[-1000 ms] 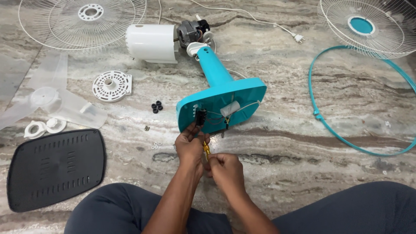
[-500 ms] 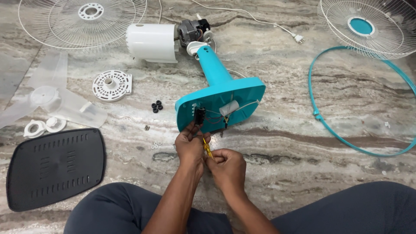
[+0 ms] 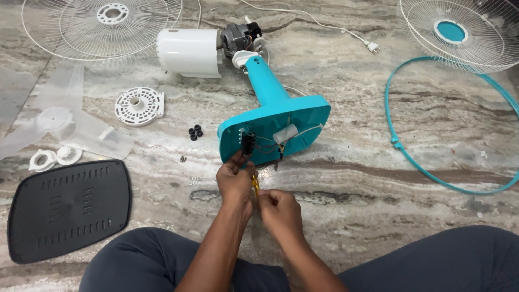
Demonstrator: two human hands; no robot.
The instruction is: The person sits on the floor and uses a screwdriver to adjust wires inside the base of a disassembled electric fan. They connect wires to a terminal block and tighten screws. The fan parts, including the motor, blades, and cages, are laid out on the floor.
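Observation:
A teal fan base point(image 3: 303, 116) lies on its side on the marble floor, its open underside facing me with a black switch block point(image 3: 248, 144), a white capacitor point(image 3: 285, 133) and loose wires. My left hand point(image 3: 233, 181) pinches wires right below the switch block. My right hand point(image 3: 278, 210) sits just behind it, closed around a yellow-handled tool point(image 3: 255, 184) whose tip points up at the wires. The teal stem runs back to the white motor housing point(image 3: 189, 52) and bare motor point(image 3: 240, 38).
A black base cover point(image 3: 67, 208) lies at the left, with a clear fan blade point(image 3: 59, 121), white caps, a round white disc point(image 3: 139, 104), small black pieces point(image 3: 195, 132) and screws. White wire guards point(image 3: 102, 21) point(image 3: 459, 32), a teal ring point(image 3: 448, 124) and a plug point(image 3: 373, 47) lie around.
Both hands stay at the wires under the base with only slight shifts of the fingers. Nothing else has moved.

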